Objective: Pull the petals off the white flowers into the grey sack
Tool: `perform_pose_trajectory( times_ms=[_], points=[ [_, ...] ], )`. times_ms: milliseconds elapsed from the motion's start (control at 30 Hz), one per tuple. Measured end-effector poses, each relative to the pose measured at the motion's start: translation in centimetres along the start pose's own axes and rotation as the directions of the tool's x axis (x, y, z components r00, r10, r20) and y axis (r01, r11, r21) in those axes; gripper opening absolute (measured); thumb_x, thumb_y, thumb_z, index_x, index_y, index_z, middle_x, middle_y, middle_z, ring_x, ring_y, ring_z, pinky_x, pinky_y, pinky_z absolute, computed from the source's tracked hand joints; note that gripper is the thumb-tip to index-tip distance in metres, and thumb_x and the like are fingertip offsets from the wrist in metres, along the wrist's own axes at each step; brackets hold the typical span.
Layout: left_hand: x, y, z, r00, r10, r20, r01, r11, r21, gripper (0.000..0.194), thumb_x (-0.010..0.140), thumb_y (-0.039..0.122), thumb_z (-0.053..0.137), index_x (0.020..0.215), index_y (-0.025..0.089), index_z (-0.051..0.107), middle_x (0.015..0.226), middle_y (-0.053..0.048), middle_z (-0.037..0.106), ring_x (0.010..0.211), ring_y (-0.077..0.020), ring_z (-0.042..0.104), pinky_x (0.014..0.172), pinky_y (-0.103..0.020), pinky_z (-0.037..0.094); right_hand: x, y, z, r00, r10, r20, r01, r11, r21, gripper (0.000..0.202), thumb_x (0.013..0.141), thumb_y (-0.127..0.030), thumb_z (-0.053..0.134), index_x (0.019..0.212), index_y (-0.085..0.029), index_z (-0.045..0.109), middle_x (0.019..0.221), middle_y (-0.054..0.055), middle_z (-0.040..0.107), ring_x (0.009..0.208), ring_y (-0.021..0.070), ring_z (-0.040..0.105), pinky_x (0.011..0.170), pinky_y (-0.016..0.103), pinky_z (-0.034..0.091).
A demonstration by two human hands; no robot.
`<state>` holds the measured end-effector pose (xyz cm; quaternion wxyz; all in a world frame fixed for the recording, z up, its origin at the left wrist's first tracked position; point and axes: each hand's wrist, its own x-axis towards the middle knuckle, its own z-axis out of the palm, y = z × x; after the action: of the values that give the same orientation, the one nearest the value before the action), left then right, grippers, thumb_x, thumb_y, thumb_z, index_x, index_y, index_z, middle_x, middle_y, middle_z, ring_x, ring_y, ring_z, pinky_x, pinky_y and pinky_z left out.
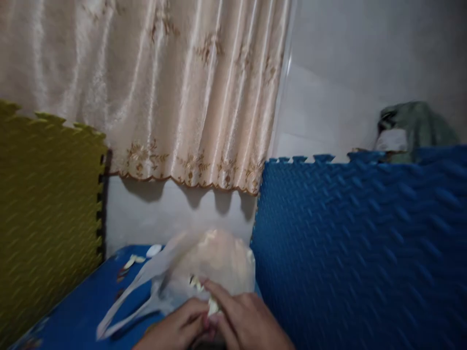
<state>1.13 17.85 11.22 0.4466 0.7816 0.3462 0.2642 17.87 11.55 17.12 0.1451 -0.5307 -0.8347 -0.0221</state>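
Pale piece (213,307) is pinched between narrowed fingertips of left hand (178,324) and right hand (251,318), near centre, before the bag (222,253), and is probably best gripped lightly, with both hands kept steady.

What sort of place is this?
Probably a room in a home, though I can't be sure: a patterned curtain with a scalloped hem, plus a yellow mat and a blue mat with interlocking edges.
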Motion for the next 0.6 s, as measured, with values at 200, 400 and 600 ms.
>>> perform_pose_trajectory(
  times_ms=[200, 400, 600],
  points=[
    [-1.1, 2.4, 0.5, 0.99, 0.096, 0.106, -0.093, 0.995, -0.031, 0.035, 0.084, 0.044, 0.045, 0.077, 0.02, 0.07, 0.076, -0.002, 0.063, 0.076, -0.0187, 0.053, 0.071, -0.024, 0.041, -2.4, -1.0, -0.8, 0.997, -0.073, -0.022, 0.075, 0.99, 0.121, 0.046, 0.084, -0.021, 0.047, 0.129, -0.034, 0.049, 0.072, 0.005, 0.072, 0.059, 0.023, 0.065, 0.053, 0.027, 0.039],
    [-0.8, 0.5, 1.6, 0.982, 0.001, 0.189, 0.078, 0.908, -0.412, 0.055, 0.07, 0.069, 0.05, 0.059, 0.016, 0.06, 0.046, 0.003, 0.036, 0.043, -0.0097, 0.029, 0.043, -0.023, 0.024, -0.7, 1.4, 2.1, 0.97, -0.098, -0.221, 0.229, 0.661, 0.714, 0.027, 0.089, -0.026, 0.047, 0.111, -0.026, 0.062, 0.093, -0.003, 0.07, 0.067, 0.0123, 0.065, 0.06, 0.02, 0.046],
    [-1.5, -1.0, 2.5, 0.98, -0.168, 0.102, 0.192, 0.71, -0.678, 0.06, 0.054, 0.073, 0.062, 0.043, 0.02, 0.038, 0.037, 0.009, 0.015, 0.035, -0.0047, 0.013, 0.039, -0.022, 0.016, 1.0, 0.9, 3.8, 0.948, -0.118, -0.294, 0.312, 0.51, 0.802, 0.025, 0.085, -0.02, 0.051, 0.105, -0.022, 0.066, 0.09, -0.004, 0.07, 0.075, 0.012, 0.064, 0.065, 0.021, 0.047]
  ],
)
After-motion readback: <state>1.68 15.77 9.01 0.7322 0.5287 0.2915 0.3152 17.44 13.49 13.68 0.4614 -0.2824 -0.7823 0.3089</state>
